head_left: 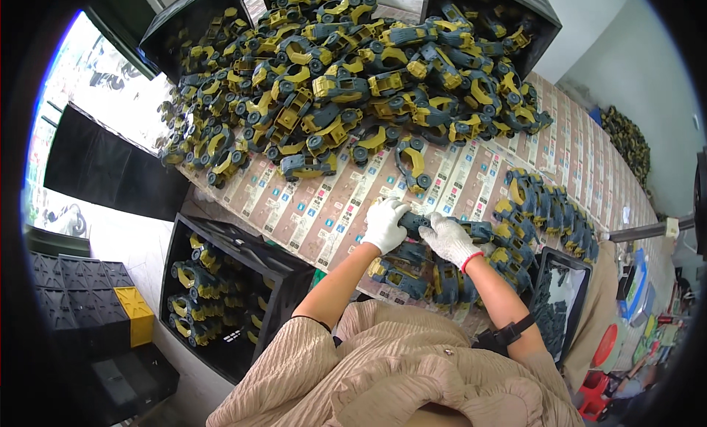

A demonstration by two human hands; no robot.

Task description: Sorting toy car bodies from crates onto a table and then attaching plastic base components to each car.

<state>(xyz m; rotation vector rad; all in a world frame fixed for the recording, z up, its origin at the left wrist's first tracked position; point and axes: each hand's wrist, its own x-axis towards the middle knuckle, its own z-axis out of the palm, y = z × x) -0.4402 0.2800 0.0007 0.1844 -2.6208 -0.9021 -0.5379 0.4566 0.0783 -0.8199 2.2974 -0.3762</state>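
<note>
My left hand [387,224], in a white glove, is closed on the left end of a dark grey toy car [414,222] just above the table's near side. My right hand [451,239], in a white glove with a red cuff, has its fingers closed at the car's right end. The gloves cover much of this car. Below my hands more grey and yellow toy cars [401,278] lie close together along the near edge. Past my fingertips, a single yellow and grey toy car [411,164] lies on the printed table covering [309,213].
A large heap of toy cars [339,88] covers the far side, between black crates [195,25]. Ordered rows of cars [549,206] stand at the right. A black tray [545,259] holds small dark parts. A black crate of cars [221,302] stands at lower left.
</note>
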